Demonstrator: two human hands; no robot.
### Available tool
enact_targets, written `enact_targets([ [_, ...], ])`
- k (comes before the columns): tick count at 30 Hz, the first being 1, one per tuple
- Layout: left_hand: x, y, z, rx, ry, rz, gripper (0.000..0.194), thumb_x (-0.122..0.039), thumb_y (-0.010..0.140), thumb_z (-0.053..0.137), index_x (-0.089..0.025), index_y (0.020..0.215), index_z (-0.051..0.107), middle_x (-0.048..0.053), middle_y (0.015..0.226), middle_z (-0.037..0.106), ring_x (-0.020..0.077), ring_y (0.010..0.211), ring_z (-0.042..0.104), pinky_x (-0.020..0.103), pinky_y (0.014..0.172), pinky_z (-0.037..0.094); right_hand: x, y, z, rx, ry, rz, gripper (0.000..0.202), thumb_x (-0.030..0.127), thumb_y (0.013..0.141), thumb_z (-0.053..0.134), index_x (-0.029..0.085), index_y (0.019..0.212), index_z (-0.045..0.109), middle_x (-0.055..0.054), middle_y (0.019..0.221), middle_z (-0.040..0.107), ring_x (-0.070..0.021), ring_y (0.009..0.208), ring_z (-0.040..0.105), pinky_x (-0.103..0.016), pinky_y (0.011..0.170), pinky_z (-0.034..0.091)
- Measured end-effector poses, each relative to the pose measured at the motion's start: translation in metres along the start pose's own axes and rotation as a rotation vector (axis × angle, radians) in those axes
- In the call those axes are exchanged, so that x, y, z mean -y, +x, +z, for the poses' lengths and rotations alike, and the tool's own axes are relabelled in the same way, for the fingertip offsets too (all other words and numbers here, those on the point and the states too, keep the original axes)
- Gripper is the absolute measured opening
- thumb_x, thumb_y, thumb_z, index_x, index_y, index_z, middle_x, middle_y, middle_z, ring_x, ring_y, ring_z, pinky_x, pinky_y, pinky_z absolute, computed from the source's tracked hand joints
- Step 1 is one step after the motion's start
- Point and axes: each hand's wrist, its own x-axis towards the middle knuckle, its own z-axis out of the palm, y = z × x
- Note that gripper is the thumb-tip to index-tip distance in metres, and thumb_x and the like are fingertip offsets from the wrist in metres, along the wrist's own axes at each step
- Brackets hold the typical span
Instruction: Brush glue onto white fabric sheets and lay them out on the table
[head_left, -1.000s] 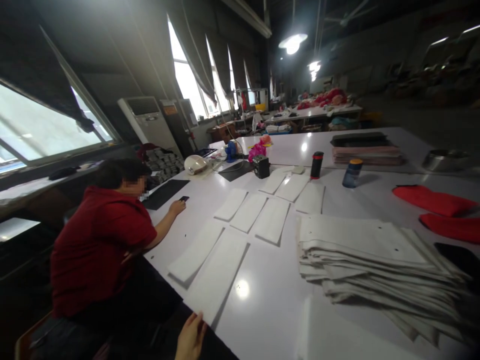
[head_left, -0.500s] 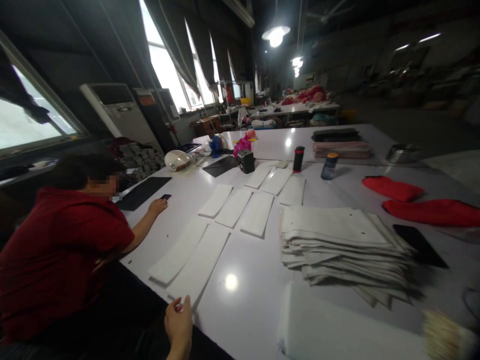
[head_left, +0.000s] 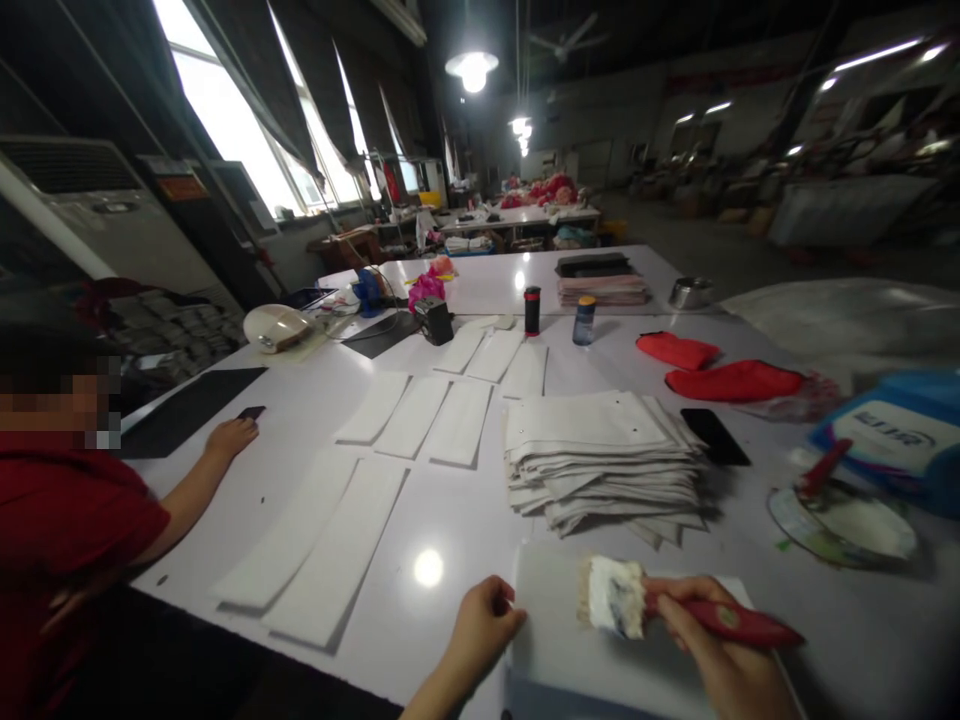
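At a smooth, pale sheet (head_left: 592, 665), right hand (head_left: 726, 640) around bristly red-handled brush (head_left: 621, 598); left hand (head_left: 484, 622) half-curled, grip unclear.

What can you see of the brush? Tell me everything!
The brush has a smooth red handle and a wide, tan-tipped head caked with white, dark-smudged stuff. It's held sideways, head toward the picture's left, its handle in the right grip, over a pale sheet. I can't tell if they touch.
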Motion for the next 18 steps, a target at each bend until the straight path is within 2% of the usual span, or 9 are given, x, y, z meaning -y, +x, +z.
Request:
enact_targets([
  [3, 0.011, 0.007, 0.005, 0.027, -0.177, -0.137, 0.017, -0.011, 0.061, 0.064, -0.019, 0.061, 0.049, -0.006, 0.052, 0.051, 0.0097, 0.045, 0.049, 0.022, 0.044, 0.041, 0.008, -0.004, 0.033, 0.201, 0.131, -0.006, 0.024, 0.045, 0.089, 0.056, 0.022, 0.083, 0.052, -0.004, 0.094, 0.066, -0.0209, 0.090, 0.062, -0.028, 0.084, 0.049],
  [6, 0.021, 0.010, 0.010, 0.042, -0.257, -0.208, 0.020, -0.012, 0.060, 0.066, -0.018, 0.058, 0.048, -0.007, 0.046, 0.048, 0.0078, 0.041, 0.045, 0.022, 0.044, 0.040, 0.004, -0.003, 0.062, 0.367, 0.131, -0.049, 0.025, 0.044, 0.090, 0.053, 0.021, 0.081, 0.054, -0.005, 0.091, 0.065, -0.0219, 0.089, 0.062, -0.030, 0.083, 0.048],
  [8, 0.027, 0.008, 0.011, 0.037, -0.282, -0.231, 0.021, -0.016, 0.059, 0.069, -0.018, 0.058, 0.048, -0.008, 0.045, 0.046, 0.0061, 0.039, 0.042, 0.020, 0.043, 0.037, -0.006, 0.000, 0.066, 0.387, 0.078, -0.021, 0.026, 0.046, 0.087, 0.052, 0.021, 0.079, 0.055, -0.004, 0.085, 0.065, -0.0220, 0.083, 0.062, -0.030, 0.077, 0.049],
  [9, 0.029, 0.007, 0.011, 0.035, -0.298, -0.240, 0.022, -0.019, 0.059, 0.069, -0.018, 0.059, 0.048, -0.008, 0.046, 0.046, 0.0056, 0.039, 0.042, 0.020, 0.043, 0.036, -0.014, 0.003, 0.060, 0.370, 0.048, 0.002, 0.026, 0.046, 0.086, 0.053, 0.021, 0.079, 0.055, -0.004, 0.082, 0.065, -0.0219, 0.079, 0.062, -0.030, 0.074, 0.049],
  [10, 0.030, 0.005, 0.012, 0.033, -0.320, -0.248, 0.022, -0.023, 0.059, 0.070, -0.018, 0.060, 0.049, -0.008, 0.047, 0.047, 0.0055, 0.041, 0.042, 0.020, 0.044, 0.035, -0.023, 0.005, 0.048, 0.347, 0.013, 0.018, 0.027, 0.047, 0.085, 0.053, 0.022, 0.078, 0.056, -0.003, 0.079, 0.064, -0.0217, 0.076, 0.062, -0.030, 0.072, 0.048],
  [12, 0.032, 0.001, 0.012, 0.027, -0.386, -0.260, 0.025, -0.030, 0.058, 0.072, -0.018, 0.064, 0.051, -0.008, 0.052, 0.050, 0.0060, 0.044, 0.046, 0.020, 0.046, 0.037, -0.043, 0.011, 0.009, 0.302, -0.074, 0.029, 0.027, 0.048, 0.084, 0.054, 0.022, 0.079, 0.058, -0.003, 0.081, 0.065, -0.0220, 0.078, 0.062, -0.030, 0.074, 0.048],
  [15, 0.032, -0.004, 0.015, 0.006, -0.468, -0.289, 0.033, -0.035, 0.051, 0.078, -0.017, 0.065, 0.053, -0.007, 0.052, 0.050, 0.0071, 0.047, 0.048, 0.021, 0.048, 0.039, -0.072, 0.020, -0.072, 0.221, -0.269, 0.050, 0.032, 0.054, 0.082, 0.055, 0.023, 0.084, 0.061, -0.003, 0.087, 0.066, -0.0238, 0.086, 0.062, -0.030, 0.077, 0.048],
  [18, 0.033, -0.006, 0.018, 0.014, -0.455, -0.307, 0.037, -0.038, 0.047, 0.081, -0.017, 0.063, 0.054, -0.007, 0.051, 0.049, 0.0076, 0.047, 0.047, 0.022, 0.048, 0.039, -0.078, 0.024, -0.139, 0.079, -0.472, 0.109, 0.038, 0.062, 0.073, 0.055, 0.024, 0.080, 0.062, -0.002, 0.083, 0.067, -0.0260, 0.079, 0.064, -0.034, 0.069, 0.049],
])
